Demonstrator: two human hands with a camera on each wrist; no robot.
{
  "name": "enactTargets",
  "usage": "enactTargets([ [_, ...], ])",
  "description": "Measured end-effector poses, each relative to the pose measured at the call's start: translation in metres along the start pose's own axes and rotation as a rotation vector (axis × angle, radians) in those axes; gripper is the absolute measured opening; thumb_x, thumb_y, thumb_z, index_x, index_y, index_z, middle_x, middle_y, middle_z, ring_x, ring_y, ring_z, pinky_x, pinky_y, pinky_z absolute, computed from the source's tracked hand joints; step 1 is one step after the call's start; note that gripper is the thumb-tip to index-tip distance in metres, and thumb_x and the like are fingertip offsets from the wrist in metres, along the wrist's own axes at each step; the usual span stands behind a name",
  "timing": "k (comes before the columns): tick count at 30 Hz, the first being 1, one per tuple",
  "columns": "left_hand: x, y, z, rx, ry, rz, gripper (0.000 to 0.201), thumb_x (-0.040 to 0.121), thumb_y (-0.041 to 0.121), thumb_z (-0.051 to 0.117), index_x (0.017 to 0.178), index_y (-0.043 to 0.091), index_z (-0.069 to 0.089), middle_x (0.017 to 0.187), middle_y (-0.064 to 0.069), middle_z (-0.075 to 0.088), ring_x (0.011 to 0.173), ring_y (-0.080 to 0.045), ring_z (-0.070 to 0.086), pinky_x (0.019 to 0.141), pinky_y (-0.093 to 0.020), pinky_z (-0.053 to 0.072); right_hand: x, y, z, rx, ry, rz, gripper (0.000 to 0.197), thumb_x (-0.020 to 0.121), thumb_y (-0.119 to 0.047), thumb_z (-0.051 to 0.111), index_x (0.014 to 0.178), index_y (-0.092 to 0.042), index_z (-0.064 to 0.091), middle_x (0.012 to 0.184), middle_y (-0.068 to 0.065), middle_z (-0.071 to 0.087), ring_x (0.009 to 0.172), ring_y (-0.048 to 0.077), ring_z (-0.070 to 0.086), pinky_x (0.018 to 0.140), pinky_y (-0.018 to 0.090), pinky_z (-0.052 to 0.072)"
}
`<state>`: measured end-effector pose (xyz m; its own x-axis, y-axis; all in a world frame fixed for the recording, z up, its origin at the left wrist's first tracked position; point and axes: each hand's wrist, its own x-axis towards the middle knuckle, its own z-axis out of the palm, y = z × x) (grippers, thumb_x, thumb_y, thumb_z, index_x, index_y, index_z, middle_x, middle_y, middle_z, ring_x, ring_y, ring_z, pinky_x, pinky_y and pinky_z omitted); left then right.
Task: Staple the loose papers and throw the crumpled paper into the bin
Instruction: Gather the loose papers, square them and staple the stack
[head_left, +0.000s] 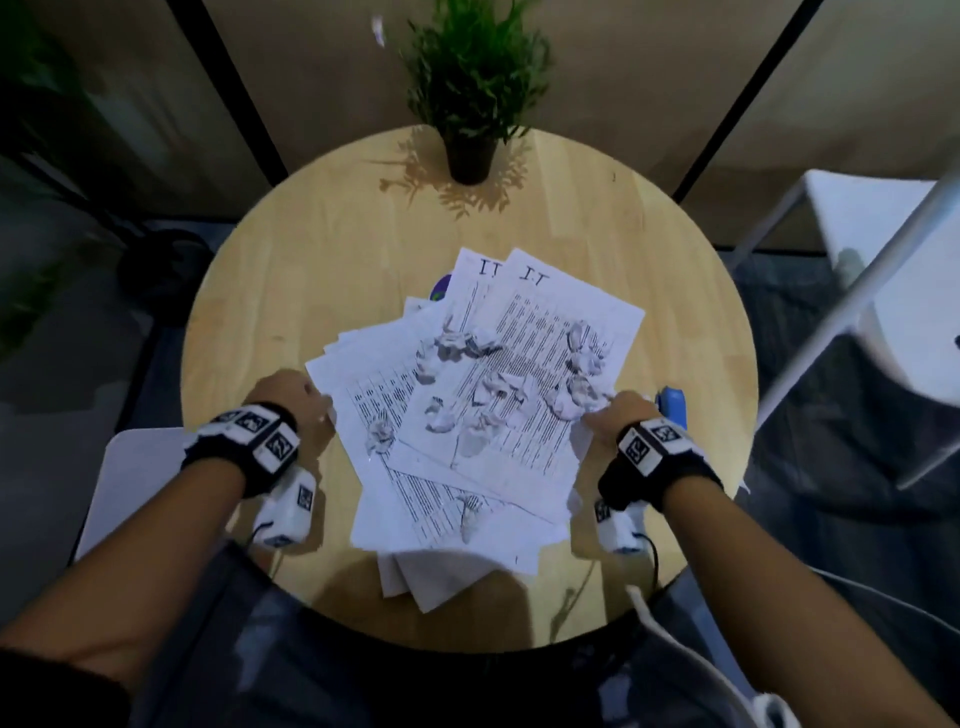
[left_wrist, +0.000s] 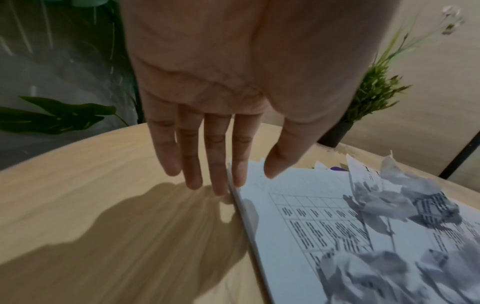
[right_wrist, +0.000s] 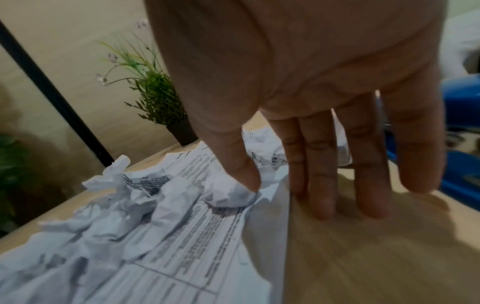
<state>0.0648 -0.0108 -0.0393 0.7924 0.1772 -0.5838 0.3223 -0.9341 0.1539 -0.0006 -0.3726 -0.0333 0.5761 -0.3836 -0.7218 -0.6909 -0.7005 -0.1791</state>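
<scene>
Loose printed papers (head_left: 467, 467) lie fanned out in the middle of the round wooden table (head_left: 337, 249). Several crumpled paper pieces (head_left: 457, 345) sit on top of them. My left hand (head_left: 319, 400) is at the stack's left edge; the left wrist view shows its fingers (left_wrist: 218, 185) straight against the paper edge (left_wrist: 298, 205), thumb over the sheet. My right hand (head_left: 597, 415) is at the right edge, its fingers (right_wrist: 322, 205) straight on the table beside the raised paper edge, thumb touching a crumpled piece (right_wrist: 228, 195). A blue stapler (head_left: 672, 408) lies just beyond the right hand. No bin is in view.
A potted green plant (head_left: 470, 104) stands at the table's far edge. A purple object (head_left: 441, 288) peeks out from under the papers' far side. A white chair (head_left: 883, 260) stands to the right, and a white surface (head_left: 135, 467) shows low on the left.
</scene>
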Motion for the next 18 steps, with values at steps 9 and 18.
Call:
enactTargets([
  [9,0.004,0.008,0.031,-0.118,0.172,0.178,0.022,0.087,0.022,0.059,0.101,0.007,0.067,0.114,-0.014,0.065,0.091,-0.029,0.057,0.081,-0.034,0.047,0.01,-0.004,0.037,-0.025,0.191,-0.081,0.045,0.081,-0.051,0.062,0.081,-0.006,0.055,0.086,0.01,0.06,0.079,0.027,0.056,0.072,0.032,0.044],
  [18,-0.008,0.003,0.062,-0.195,0.178,0.004,0.072,0.076,0.029,0.064,0.136,0.005,0.033,0.135,-0.021,0.043,0.115,-0.041,0.05,0.089,-0.042,0.049,-0.011,-0.011,0.059,-0.28,0.236,-0.095,0.094,0.057,-0.065,0.062,0.142,-0.033,0.038,0.15,0.007,0.036,0.133,0.033,0.041,0.106,0.05,0.038],
])
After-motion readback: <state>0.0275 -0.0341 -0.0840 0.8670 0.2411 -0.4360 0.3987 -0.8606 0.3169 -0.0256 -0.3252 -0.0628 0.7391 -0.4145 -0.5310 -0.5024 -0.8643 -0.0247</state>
